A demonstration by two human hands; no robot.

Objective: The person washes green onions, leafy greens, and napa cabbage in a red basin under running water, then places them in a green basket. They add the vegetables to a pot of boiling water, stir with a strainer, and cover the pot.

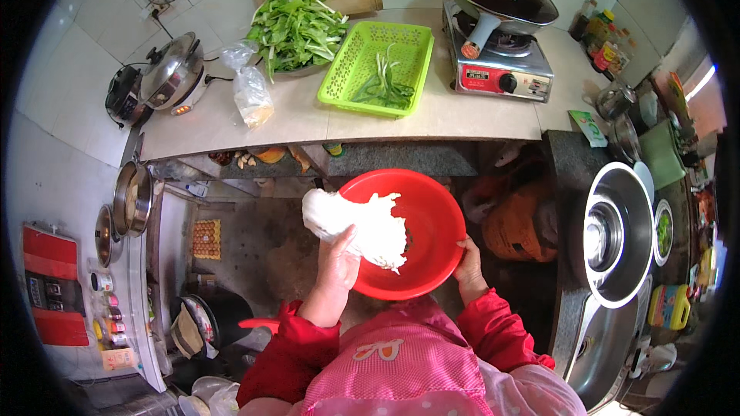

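A white, ragged-edged bundle (370,231) is in my left hand (340,260), with the thumb lying on top of it. It is too brightly lit to tell what it is made of. Its rounded end sticks out past the left rim of a red plastic basin (436,225), and the torn-looking end lies over the basin's inside. My right hand (469,263) grips the basin's right rim in front of a pink apron (399,370). The bundle hides part of the basin's bottom.
On the worktop (404,127) ahead are leafy greens (298,29), a green plastic basket (328,89) with some greens, a plastic bag (251,92), an electric pan (170,72) and a gas stove (503,84) bearing a lidded wok (500,0). To the right, a metal basin (627,231) stands beside a sink (607,352).
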